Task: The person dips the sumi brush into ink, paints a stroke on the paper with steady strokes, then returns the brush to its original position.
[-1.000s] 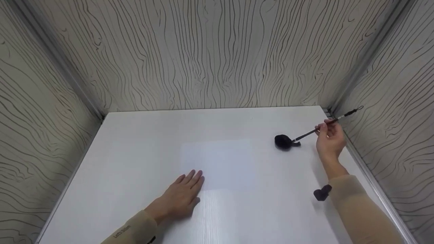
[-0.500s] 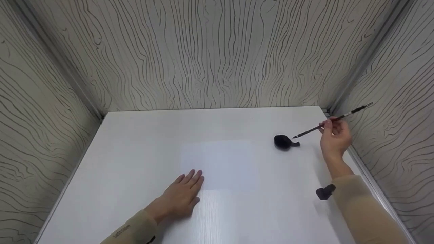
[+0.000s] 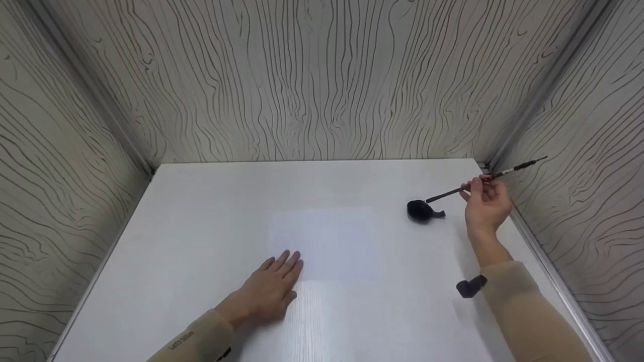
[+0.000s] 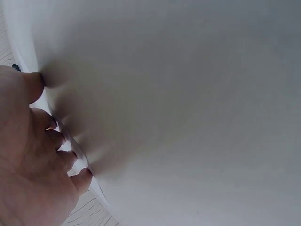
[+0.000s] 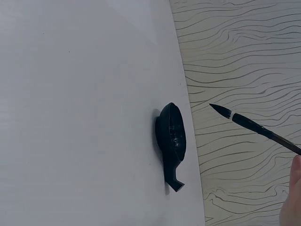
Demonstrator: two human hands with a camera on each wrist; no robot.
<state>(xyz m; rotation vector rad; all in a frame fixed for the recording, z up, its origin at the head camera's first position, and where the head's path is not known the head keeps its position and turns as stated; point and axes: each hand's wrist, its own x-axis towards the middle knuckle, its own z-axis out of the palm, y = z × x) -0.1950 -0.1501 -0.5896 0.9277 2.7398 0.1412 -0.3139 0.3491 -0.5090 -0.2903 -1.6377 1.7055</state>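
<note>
My right hand (image 3: 487,206) pinches a dark calligraphy brush (image 3: 445,195) partway along its shaft. The brush slants, its looped end up to the right and its head overlapping the back rim of a small black ink dish (image 3: 418,211) in the head view. In the right wrist view, the pointed black bristles (image 5: 220,110) show apart from the dish, whose hollow looks wet and whose short stub handle (image 5: 173,179) sticks out. My left hand (image 3: 266,292) lies flat, fingers straight, with its fingertips on the lower left part of a thin white sheet of paper (image 3: 337,241).
The white table (image 3: 211,211) carries the paper near its middle and the dish to the right. Wood-grain patterned panels (image 3: 312,80) rise behind it and at both sides. A small black device (image 3: 471,286) sits at the right sleeve cuff.
The brush tip has gone from the dish's right side, up and rightward, then back left to its rear rim. The left hand, paper and dish have stayed put.
</note>
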